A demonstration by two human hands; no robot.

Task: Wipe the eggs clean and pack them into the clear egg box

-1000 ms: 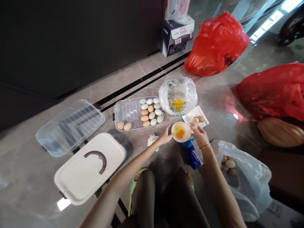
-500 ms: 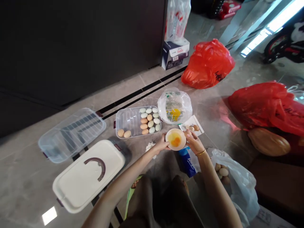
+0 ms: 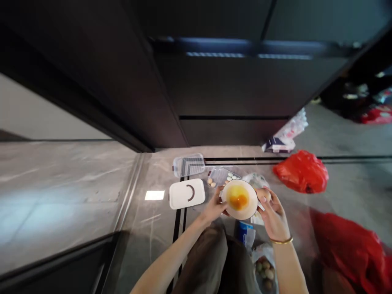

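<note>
- L hand (image 3: 216,206) gripping bowl (image 3: 251,205) by left edge
- R hand (image 3: 274,216) holding egg (image 3: 265,193) at bowl's right edge
- Bowl held abv floor, orange yolk (image 3: 239,201) inside
- White lid (image 3: 180,195) left of bowl
- Clear tray (image 3: 218,175) w/ eggs just bhd bowl, partly hidden
- Blue pack (image 3: 243,231) nearer person than bowl

Head cam — on wearer's head, looks fwd & down; knees (image 3: 203,261) at btm, egg bowl (image 3: 252,199) near, low R of ctr; dark cabinet (image 3: 232,90) farther off — fills top, above tiled floor (image 3: 76,175).
</note>
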